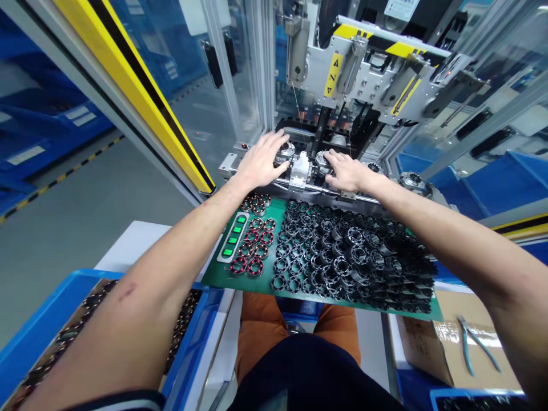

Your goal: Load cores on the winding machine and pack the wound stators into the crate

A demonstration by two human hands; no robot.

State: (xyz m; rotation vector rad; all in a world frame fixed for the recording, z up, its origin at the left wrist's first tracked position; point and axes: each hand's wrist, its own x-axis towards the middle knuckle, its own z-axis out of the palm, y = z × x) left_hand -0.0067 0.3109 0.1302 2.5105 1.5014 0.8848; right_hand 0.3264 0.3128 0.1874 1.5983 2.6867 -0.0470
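My left hand (pixel 262 160) reaches over the machine's front rail, fingers stretched out and thumb apart, around the left round winding fixture (pixel 286 150). My right hand (pixel 346 171) has its fingertips at the neighbouring round fixture (pixel 322 160), thumb lower and apart; its fingers look extended. Whether either hand touches a ring in its fixture is hard to make out. A silver clamp block (pixel 300 170) sits between the hands. Below them, a green mat (pixel 218 276) bears many black stator cores (pixel 342 266) and, at left, copper-wound stators (pixel 256 266).
A panel with green buttons (pixel 233 237) lies on the mat's left. The winding head (pixel 363 68) hangs above my hands. A yellow-black guard post (pixel 141 85) rises at left. A blue bin (pixel 81 274) holds wound parts. Pliers (pixel 466 345) lie on a cardboard box (pixel 428 345).
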